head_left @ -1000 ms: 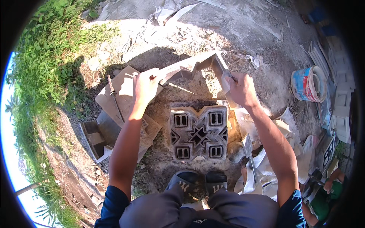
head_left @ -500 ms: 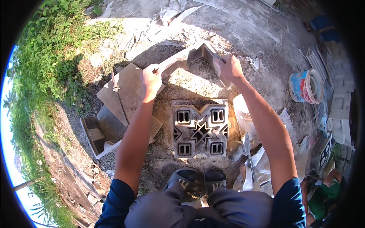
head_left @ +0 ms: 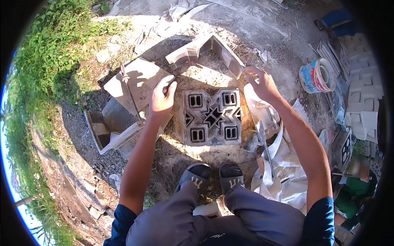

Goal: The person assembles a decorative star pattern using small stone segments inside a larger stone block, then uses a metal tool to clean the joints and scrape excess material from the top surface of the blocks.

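Head view
Left hand (head_left: 161, 98): spread open, empty, held at 9 o'clock just beside the patterned block (head_left: 212, 117).
Right hand (head_left: 262, 84): fingers loosely open, nothing gripped, at 2 o'clock of the block, touching the end of the V-shaped mould frame (head_left: 205, 48).
Frame: lying at 12 o'clock, arms opening towards the block.
Room: flat mould plate (head_left: 135, 82) at 9 o'clock, white sacking (head_left: 283, 172) at 4 o'clock, sandals (head_left: 213, 174) at 6 o'clock.

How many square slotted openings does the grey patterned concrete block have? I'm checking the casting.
4: upper-left, upper-right, lower-left, lower-right corners of the grey patterned concrete block.
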The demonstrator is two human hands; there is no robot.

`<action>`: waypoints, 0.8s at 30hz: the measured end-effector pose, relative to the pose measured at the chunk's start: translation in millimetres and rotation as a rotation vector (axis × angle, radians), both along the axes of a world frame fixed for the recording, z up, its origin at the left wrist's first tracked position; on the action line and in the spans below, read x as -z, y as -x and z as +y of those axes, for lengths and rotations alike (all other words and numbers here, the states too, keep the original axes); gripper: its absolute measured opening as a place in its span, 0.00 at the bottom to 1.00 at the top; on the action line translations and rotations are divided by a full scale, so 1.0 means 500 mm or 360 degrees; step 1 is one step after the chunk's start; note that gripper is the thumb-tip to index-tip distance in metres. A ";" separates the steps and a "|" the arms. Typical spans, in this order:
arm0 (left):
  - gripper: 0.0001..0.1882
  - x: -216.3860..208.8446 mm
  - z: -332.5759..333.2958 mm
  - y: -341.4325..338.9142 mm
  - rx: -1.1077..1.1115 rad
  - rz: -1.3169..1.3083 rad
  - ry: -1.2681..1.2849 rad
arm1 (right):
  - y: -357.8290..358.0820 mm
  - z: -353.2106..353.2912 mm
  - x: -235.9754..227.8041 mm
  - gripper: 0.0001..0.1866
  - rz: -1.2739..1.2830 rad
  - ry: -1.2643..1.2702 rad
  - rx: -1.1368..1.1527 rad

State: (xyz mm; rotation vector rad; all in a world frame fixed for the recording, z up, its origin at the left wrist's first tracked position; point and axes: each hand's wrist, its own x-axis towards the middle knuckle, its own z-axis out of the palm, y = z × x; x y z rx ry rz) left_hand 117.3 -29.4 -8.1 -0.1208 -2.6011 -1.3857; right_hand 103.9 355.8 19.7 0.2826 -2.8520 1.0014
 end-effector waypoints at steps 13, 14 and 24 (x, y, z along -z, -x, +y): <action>0.19 -0.056 -0.068 -0.205 0.0178 -0.0029 0.0192 | -0.176 0.018 -0.096 0.25 -0.0063 -0.0246 -0.0097; 0.19 -0.067 -0.075 -0.206 0.0170 -0.0025 0.0194 | -0.184 0.016 -0.109 0.25 -0.0091 -0.0245 -0.0067; 0.18 -0.136 -0.070 -0.255 0.0180 0.0160 0.0156 | -0.256 0.013 -0.213 0.27 0.0093 -0.0186 0.0094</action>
